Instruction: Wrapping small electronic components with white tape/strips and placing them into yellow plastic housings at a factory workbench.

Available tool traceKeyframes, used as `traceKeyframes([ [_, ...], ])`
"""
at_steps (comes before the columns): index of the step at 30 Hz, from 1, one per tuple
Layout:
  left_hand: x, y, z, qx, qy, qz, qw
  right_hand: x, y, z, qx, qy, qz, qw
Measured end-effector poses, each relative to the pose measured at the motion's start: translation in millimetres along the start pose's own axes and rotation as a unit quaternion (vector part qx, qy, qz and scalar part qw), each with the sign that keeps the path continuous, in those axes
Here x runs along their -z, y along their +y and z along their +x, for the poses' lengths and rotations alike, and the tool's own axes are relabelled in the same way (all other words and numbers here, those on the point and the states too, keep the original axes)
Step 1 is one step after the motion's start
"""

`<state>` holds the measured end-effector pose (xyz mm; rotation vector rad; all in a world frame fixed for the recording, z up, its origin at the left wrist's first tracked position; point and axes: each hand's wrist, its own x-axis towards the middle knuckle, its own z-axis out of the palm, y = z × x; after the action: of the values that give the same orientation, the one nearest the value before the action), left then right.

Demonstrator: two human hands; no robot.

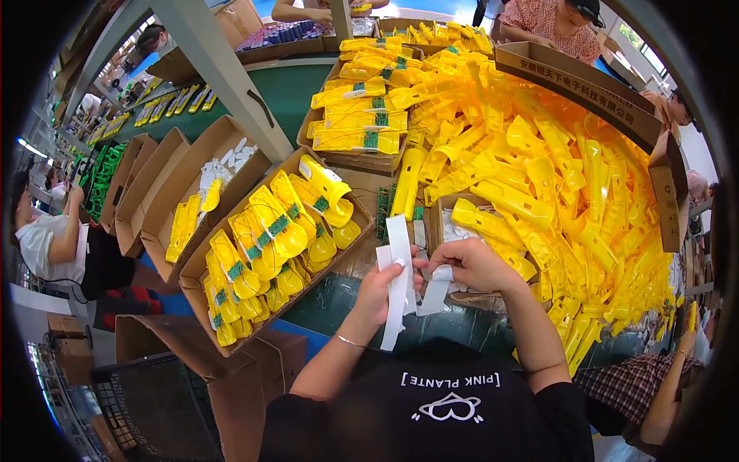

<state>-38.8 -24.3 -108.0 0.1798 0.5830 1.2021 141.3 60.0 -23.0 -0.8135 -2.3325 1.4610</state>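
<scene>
My left hand [372,297] is closed around long white strips [398,269], which look like paper or adhesive backing and cross each other. Close beside it, my right hand [483,264] pinches a short, pale, curled strip [436,297] between thumb and fingers. Whether that piece is still joined to the others I cannot tell. Just beyond the hands, a single yellow plastic shell [409,183] lies lengthwise. Green circuit boards [384,206] are beside it, partly covered.
A great heap of yellow shells [539,185] fills the right side behind a cardboard wall [577,83]. Left stands a carton of shells with green boards and wires [265,231]. More assembled shells [362,123] are stacked ahead. A metal post [231,85] rises left. Other people work around.
</scene>
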Motion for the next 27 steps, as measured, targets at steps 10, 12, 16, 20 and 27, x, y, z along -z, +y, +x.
traceKeyframes([
  [10,-2,16,33,-0.061,0.002,-0.038,0.997,-9,17,14,0.012,0.026,-0.025,0.999],
  [12,-1,17,35,-0.051,0.007,-0.053,0.997,-7,20,13,-0.006,0.017,0.031,0.999],
  [16,0,16,41,-0.044,0.015,-0.046,0.998,-9,23,15,0.010,0.015,0.023,1.000],
  [20,-1,16,42,-0.039,-0.003,-0.060,0.997,-19,11,17,0.030,0.028,-0.044,0.998],
  [27,14,13,49,-0.014,0.054,-0.006,0.998,-48,3,23,0.229,0.033,-0.189,0.954],
])
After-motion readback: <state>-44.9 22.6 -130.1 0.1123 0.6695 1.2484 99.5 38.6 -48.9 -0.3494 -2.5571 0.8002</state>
